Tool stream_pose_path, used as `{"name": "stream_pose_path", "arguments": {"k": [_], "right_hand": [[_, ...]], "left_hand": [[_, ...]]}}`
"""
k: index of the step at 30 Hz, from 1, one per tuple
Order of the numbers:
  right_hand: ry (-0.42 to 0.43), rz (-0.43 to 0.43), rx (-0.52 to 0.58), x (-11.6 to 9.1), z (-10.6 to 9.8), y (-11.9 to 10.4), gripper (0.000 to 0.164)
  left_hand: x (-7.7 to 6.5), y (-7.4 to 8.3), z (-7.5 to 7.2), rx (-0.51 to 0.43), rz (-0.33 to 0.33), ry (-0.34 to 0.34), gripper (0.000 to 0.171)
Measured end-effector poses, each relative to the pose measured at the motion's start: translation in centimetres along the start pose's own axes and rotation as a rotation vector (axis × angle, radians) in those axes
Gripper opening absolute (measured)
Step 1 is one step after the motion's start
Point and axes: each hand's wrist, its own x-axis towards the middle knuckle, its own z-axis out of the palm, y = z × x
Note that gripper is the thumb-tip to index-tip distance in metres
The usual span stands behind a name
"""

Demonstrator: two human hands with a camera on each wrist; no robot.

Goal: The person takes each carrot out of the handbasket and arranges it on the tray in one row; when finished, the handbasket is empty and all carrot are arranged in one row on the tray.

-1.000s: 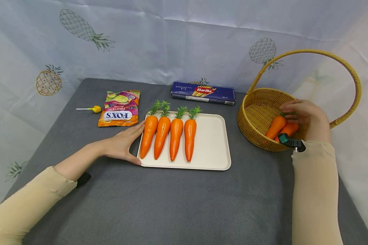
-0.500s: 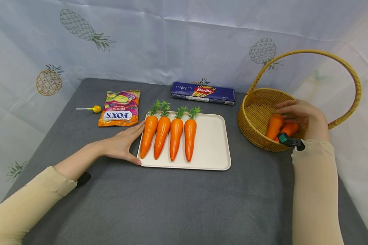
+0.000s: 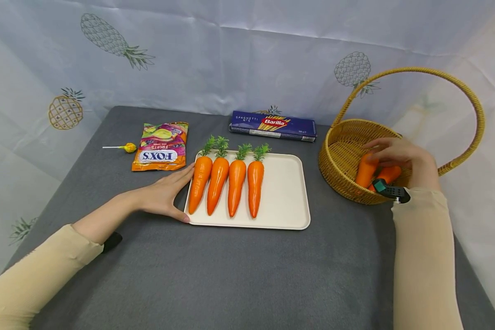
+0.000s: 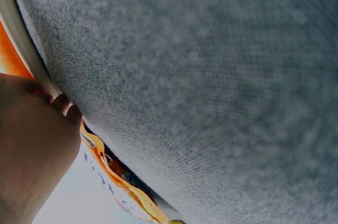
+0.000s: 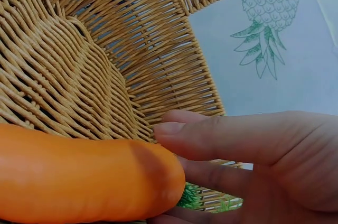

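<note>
In the head view, my left hand (image 3: pixel 161 195) touches the left edge of a cream rectangular tray (image 3: pixel 286 192), thumb at the near corner and fingers straight along the side. Several orange carrots (image 3: pixel 235 185) with green leafy tops lie side by side on the tray's left half. On the right, my right hand (image 3: pixel 398 153) reaches into a wicker basket (image 3: pixel 334 172) and pinches the thick top end of a carrot (image 5: pixel 79 174), its green top mostly hidden by the fingers. Beside it in the basket lies another carrot (image 3: pixel 389 174), partly covered by the wrist.
A blue spaghetti box (image 3: pixel 273 126) lies behind the tray. Left of the tray are a Fox's candy bag (image 3: pixel 161 146) and a yellow lollipop (image 3: pixel 129 147). The basket's tall arched handle (image 3: pixel 420 69) rises over the right hand. Pineapple-print cloth hangs behind the grey table (image 3: pixel 247 275).
My right hand has shifted slightly left inside the basket, and the carrot at its fingers has moved and tilted along with it. The left hand and tray stay put.
</note>
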Motion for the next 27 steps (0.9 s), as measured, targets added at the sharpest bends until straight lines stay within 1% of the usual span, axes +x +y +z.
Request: {"name": "stream_pose_path", "arguments": {"k": [4,10,12,17,20,27], "right_hand": [[-0.024,-0.032,-0.027,0.18,0.24,-0.10,0.062],[-0.030,-0.018,-0.061,0.41,0.42,-0.11,0.065],[-0.027,-0.010,-0.049,0.45,0.41,-0.03,0.064],[-0.005,0.000,-0.006,0.51,0.36,0.22,0.063],[0.014,0.002,-0.003,0.55,0.35,0.33,0.063],[0.071,-0.005,0.014,0.55,0.33,0.48,0.058]], "left_hand": [[-0.05,0.01,0.02,0.003,-0.003,0.003,0.133],[-0.08,0.10,-0.05,0.006,-0.008,0.000,0.133],[-0.06,0.09,-0.05,0.008,-0.008,-0.001,0.133],[0.00,0.04,-0.05,0.009,-0.005,-0.002,0.133],[-0.01,0.07,-0.07,0.008,-0.006,-0.003,0.133],[-0.07,0.09,-0.09,0.003,-0.002,-0.003,0.132]]}}
